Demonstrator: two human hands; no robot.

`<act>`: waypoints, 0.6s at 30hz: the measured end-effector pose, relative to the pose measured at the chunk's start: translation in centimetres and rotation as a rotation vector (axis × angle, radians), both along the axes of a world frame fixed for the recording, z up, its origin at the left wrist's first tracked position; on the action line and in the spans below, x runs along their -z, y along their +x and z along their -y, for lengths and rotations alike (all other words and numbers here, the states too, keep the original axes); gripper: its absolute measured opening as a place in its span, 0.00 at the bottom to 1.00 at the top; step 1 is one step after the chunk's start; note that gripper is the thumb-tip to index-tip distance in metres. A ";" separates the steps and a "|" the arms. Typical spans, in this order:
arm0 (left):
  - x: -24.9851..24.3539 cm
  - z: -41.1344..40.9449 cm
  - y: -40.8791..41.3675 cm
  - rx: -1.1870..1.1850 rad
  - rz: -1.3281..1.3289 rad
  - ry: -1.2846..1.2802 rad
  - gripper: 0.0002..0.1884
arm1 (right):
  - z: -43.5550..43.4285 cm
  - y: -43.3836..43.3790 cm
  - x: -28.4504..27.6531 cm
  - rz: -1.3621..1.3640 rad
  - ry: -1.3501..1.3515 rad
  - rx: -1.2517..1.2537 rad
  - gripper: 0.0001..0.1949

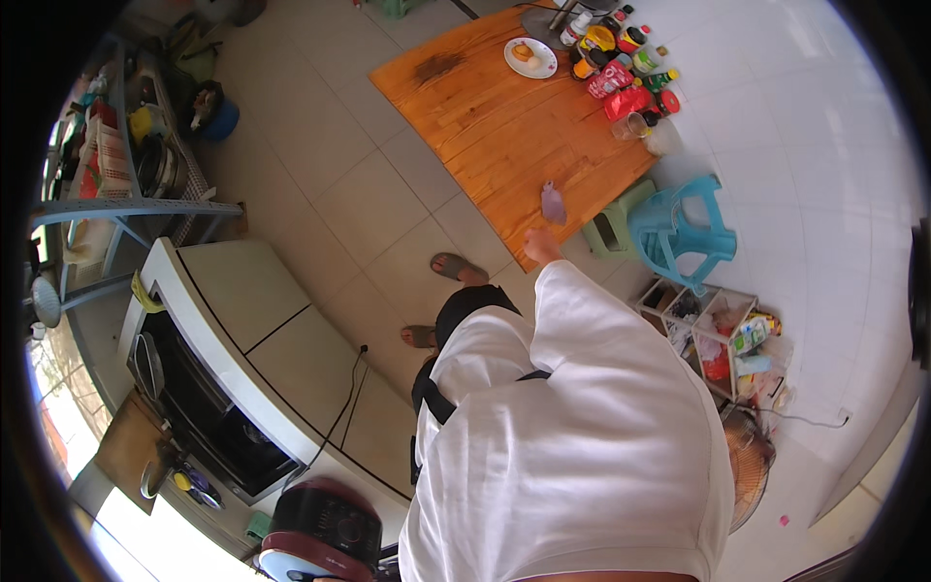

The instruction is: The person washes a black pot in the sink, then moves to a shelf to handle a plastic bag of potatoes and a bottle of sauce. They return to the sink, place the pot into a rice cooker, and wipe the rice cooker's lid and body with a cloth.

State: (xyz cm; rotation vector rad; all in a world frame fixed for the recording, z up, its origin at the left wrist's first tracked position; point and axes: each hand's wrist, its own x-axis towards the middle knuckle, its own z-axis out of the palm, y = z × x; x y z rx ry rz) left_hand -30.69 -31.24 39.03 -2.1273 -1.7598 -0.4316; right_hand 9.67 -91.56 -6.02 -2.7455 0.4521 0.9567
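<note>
My right hand (542, 246) reaches from a white sleeve to the near corner of a wooden table (480, 138). Its fingers look curled, and whether anything is inside them is hidden. Just beyond it, a crumpled lilac cloth or glove (553, 204) lies on the tabletop, apart from the hand. Farther along the table is a white plate (542, 70) with a brownish piece of food and a pale round piece on it. My left hand is out of view.
Bottles, jars and packets (618, 76) crowd the table's wall side. A blue plastic stool (684, 229) and green stool (611, 225) stand beside it. At left are a counter with a gas stove (218, 407), a dark red cooker (324, 527) and a metal shelf (138, 207). A fan (749, 458) is behind me.
</note>
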 end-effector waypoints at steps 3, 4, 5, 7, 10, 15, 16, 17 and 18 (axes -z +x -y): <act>0.1 -3.9 -2.8 -0.309 -0.052 -0.150 0.30 | 1.4 2.0 -3.6 -0.105 -0.180 0.088 0.19; 1.1 -4.8 -3.7 -0.280 -0.060 -0.151 0.29 | 2.8 2.7 -2.6 -0.061 -0.229 0.089 0.20; 2.1 -5.4 -4.3 -0.255 -0.063 -0.163 0.29 | 4.4 2.8 -1.1 -0.022 -0.280 0.087 0.21; 2.8 -6.3 -4.9 -0.209 -0.066 -0.171 0.29 | 5.1 3.9 -0.3 -0.066 -0.309 0.075 0.22; 3.3 -7.6 -5.3 -0.159 -0.064 -0.183 0.29 | 5.5 6.9 -1.1 -0.176 -0.252 0.066 0.23; 3.4 -9.0 -6.5 -0.117 -0.079 -0.179 0.29 | 5.2 8.6 -1.8 0.075 -0.007 0.130 0.23; 3.4 -9.3 -6.6 -0.109 -0.082 -0.183 0.29 | 5.2 9.0 -1.9 0.162 0.114 0.229 0.20; 3.5 -9.7 -6.8 -0.100 -0.076 -0.179 0.29 | 5.0 9.2 -2.0 0.246 0.237 0.324 0.18; 3.6 -10.1 -6.7 -0.090 -0.067 -0.168 0.30 | 4.7 9.4 -2.1 0.328 0.367 0.418 0.15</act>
